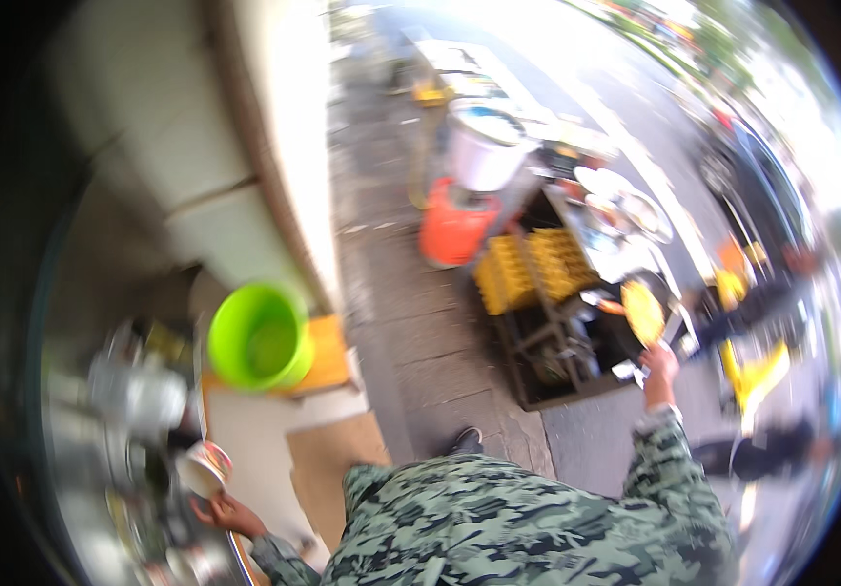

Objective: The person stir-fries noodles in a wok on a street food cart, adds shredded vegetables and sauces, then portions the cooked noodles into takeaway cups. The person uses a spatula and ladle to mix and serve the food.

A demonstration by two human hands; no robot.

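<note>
Down at the left, my left hand [231, 515] grips a patterned, light-coloured bowl or cup [204, 470] by its lower edge, tilted beside a pale counter [252, 428]. Out to the right, my right hand [660, 368] is closed on the near edge of a flat yellow oval thing [642, 313]. Blur leaves it unclear whether that is a dish or food. It is held over the end of a dark-framed cart [546, 340], in front of a dark round pan [646, 282]. Camouflage-patterned sleeves cover both my arms.
A lime green bucket [255, 337] stands at the counter's end near cardboard [336, 461]. Yellow egg trays [534, 267] sit in the cart. Beyond are a red-orange bucket [457, 227], a white bucket [486, 146] and stacked dishes [621, 201]. People and a car [757, 176] are at right.
</note>
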